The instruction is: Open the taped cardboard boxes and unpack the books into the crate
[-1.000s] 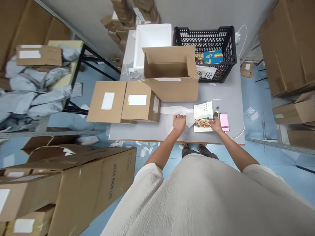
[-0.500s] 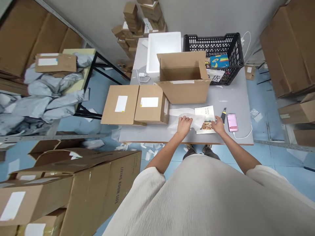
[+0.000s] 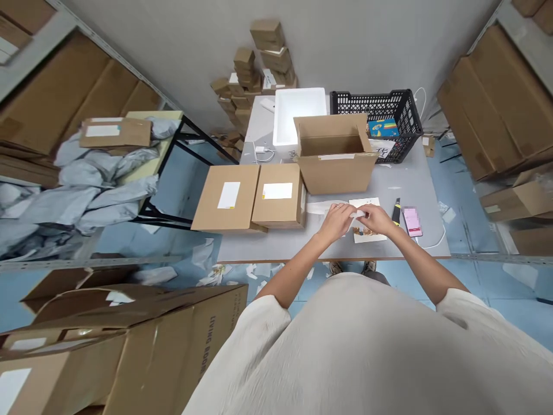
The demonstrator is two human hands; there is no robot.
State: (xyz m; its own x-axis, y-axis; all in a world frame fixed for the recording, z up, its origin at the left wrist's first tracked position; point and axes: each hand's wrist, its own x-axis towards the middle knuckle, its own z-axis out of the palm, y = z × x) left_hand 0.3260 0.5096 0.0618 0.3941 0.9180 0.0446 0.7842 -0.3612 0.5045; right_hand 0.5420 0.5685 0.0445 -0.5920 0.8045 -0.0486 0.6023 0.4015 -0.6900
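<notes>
A thin white book (image 3: 370, 232) with a picture on its cover lies near the front edge of the grey table (image 3: 401, 184). A translucent white wrap sheet (image 3: 322, 207) trails left from it. My left hand (image 3: 338, 221) and my right hand (image 3: 375, 219) meet above the book, and both pinch the end of the wrap sheet over the cover. The fingers of both hands are curled and closed on the sheet.
An open cardboard box (image 3: 336, 151) stands behind the book, two sealed labelled boxes (image 3: 253, 196) to its left. A black crate (image 3: 380, 118) and white foam box (image 3: 296, 112) sit at the back. A knife (image 3: 396, 211) and pink phone (image 3: 412, 221) lie right of the book.
My hands have come together over the book; the left pulled the wrap sheet rightward onto the cover and the right left the book's edge to grip it. The camera view tilted up.
</notes>
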